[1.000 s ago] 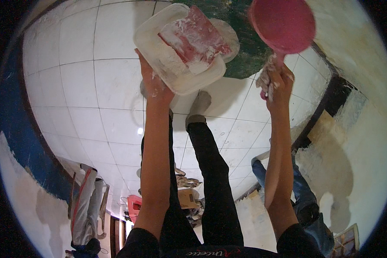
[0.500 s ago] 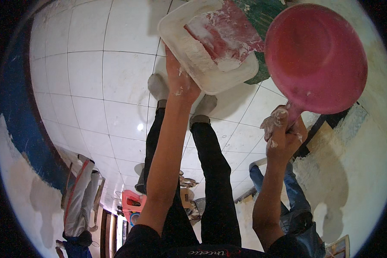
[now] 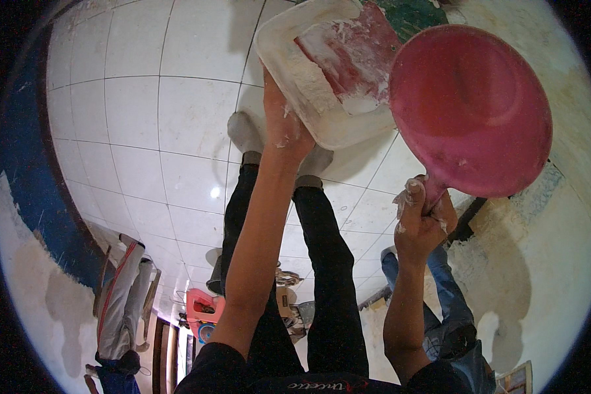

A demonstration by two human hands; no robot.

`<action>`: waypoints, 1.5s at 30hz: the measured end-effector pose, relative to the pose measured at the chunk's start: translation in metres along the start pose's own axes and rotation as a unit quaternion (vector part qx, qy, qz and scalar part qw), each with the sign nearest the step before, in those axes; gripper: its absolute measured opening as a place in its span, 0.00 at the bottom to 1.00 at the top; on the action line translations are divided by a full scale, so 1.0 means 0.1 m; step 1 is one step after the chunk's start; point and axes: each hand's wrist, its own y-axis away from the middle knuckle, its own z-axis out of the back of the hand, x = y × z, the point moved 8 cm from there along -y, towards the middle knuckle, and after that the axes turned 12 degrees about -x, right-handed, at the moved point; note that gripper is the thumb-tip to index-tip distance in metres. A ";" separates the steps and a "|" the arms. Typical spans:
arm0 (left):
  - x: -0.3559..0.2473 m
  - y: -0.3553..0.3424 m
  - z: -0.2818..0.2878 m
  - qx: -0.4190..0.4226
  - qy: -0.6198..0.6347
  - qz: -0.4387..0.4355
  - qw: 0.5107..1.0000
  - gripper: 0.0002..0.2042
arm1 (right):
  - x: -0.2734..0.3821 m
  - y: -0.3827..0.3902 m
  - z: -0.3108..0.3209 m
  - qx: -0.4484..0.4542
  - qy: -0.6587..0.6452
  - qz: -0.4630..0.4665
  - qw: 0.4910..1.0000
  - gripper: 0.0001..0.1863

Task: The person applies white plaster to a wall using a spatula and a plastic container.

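The person's right hand (image 3: 420, 220), smeared with white paste, is closed firmly around the short handle of a round pink dipper (image 3: 469, 111), whose broad head is raised beyond the fingers. The left hand (image 3: 287, 128) supports a shallow whitish tub (image 3: 338, 134) from below at its near left side; its fingers are mostly hidden, so how they close cannot be told. A red flat piece (image 3: 354, 56) coated in white lies in the tub, beside pale powder. The dipper overlaps the tub's right edge in view; whether they touch is unclear. Below are the wearer's gray-covered feet (image 3: 245, 133) on white floor tiles (image 3: 197, 111). Farther out, a person in blue jeans (image 3: 450, 295) is at lower right, and a blue wall band (image 3: 20, 131) curves along the left.
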 end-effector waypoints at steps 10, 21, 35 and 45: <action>0.11 -0.05 0.07 -0.002 0.076 0.077 0.994 0.30 | 0.03 -0.07 0.01 -0.020 -0.007 -0.003 1.000 0.15; 0.19 -0.05 0.03 0.029 0.069 0.081 0.994 0.23 | 0.10 -0.18 0.07 -0.029 0.021 0.004 0.999 0.16; 0.21 -0.05 -0.04 0.047 0.002 0.039 0.998 0.22 | 0.12 -0.31 0.07 -0.054 0.024 0.036 0.998 0.16; 0.21 -0.08 -0.03 -0.020 0.008 0.053 0.998 0.25 | 0.07 -0.20 0.14 -0.030 0.046 0.012 0.998 0.14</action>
